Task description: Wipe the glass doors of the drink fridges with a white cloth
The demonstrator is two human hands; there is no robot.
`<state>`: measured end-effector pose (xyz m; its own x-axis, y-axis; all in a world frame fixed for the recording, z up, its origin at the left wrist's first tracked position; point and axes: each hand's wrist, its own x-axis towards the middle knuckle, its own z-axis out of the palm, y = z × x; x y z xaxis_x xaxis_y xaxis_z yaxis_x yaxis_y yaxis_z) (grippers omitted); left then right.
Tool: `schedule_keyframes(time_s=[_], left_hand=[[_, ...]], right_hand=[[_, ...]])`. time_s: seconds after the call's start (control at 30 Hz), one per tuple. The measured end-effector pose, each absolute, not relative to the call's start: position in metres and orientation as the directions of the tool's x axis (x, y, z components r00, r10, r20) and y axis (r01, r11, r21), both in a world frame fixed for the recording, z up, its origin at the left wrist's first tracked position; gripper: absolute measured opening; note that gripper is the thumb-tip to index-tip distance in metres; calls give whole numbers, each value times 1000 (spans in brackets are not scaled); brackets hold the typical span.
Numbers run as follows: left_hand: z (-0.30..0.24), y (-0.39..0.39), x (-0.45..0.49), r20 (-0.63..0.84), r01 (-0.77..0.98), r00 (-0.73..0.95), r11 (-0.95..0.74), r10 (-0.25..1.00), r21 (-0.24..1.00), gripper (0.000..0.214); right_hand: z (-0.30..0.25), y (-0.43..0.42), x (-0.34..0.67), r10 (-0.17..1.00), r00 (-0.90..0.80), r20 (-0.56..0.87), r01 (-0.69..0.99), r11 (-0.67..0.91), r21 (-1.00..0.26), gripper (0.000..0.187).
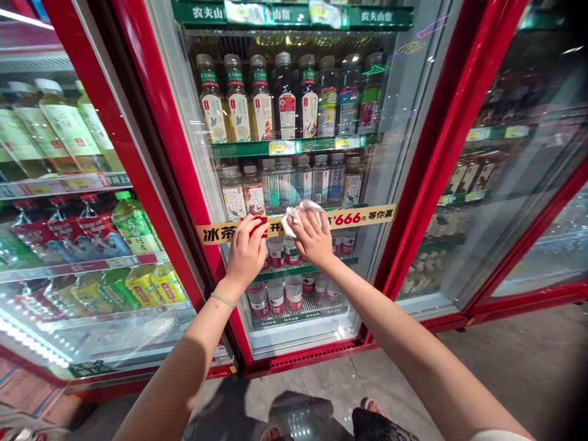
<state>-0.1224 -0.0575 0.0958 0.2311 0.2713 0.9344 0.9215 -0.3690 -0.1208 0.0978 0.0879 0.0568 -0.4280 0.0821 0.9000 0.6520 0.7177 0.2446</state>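
Centre of frame: the right hand (316, 244) holds a cloth (291, 225) bunched beneath its fingers, pressing it to mid-strip. Left of centre, the left hand (248, 254) rests on the strip (362, 217), fingers bent and slightly apart, apparently gripping nothing. The strip crosses the door (179, 122). Wiping is judged under way; portions finished and outstanding cannot be determined. Bottles (287, 116) stand behind, upper centre.

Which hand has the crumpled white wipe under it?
The right hand, with the wipe at the yellow strip; the left hand, also at the strip, shows none.
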Motion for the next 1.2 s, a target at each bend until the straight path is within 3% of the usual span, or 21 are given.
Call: schedule_keyframes(time_s=[0.07,0.1,0.27,0.43,0.5,0.6,0.67,0.8,1.0,1.13,1.2], left_hand=[[94,-51,-116,929,926,237,-355,283,-129,49],[92,-48,-114,927,929,238,-345,289,-131,51],[78,-32,-100,946,946,207,-297,251,-129,51],[68,-18,-87,958,961,161,-260,236,-98,46],[66,-14,-88,961,963,164,-249,224,-106,45],[63,-9,-94,968,968,167,-218,187,-125,44],[60,-5,-98,968,967,187,-203,166,-152,45],[52,-1,-104,961,963,209,-209,182,-170,48],[48,1,-103,966,974,140,-207,215,-95,45],[48,1,-104,965,973,143,-209,220,-97,46],[48,2,-105,965,974,152,-200,216,-108,46]], right_hand=[[56,97,119,20,-614,789,529,752,393,57],[57,103,131,28,-632,775,521,755,398,57],[59,117,169,183,-274,944,761,642,96,62],[48,130,204,61,-641,765,551,731,403,55],[41,140,221,104,-576,811,610,715,342,55],[21,148,231,206,-227,952,790,611,56,60],[5,148,231,228,-108,968,821,570,-43,62],[-10,151,238,220,-291,931,785,612,100,62],[-12,160,237,240,55,969,819,544,-181,71],[-57,145,232,269,-127,955,810,584,-57,75],[-65,141,234,288,-150,946,804,593,-53,75]])
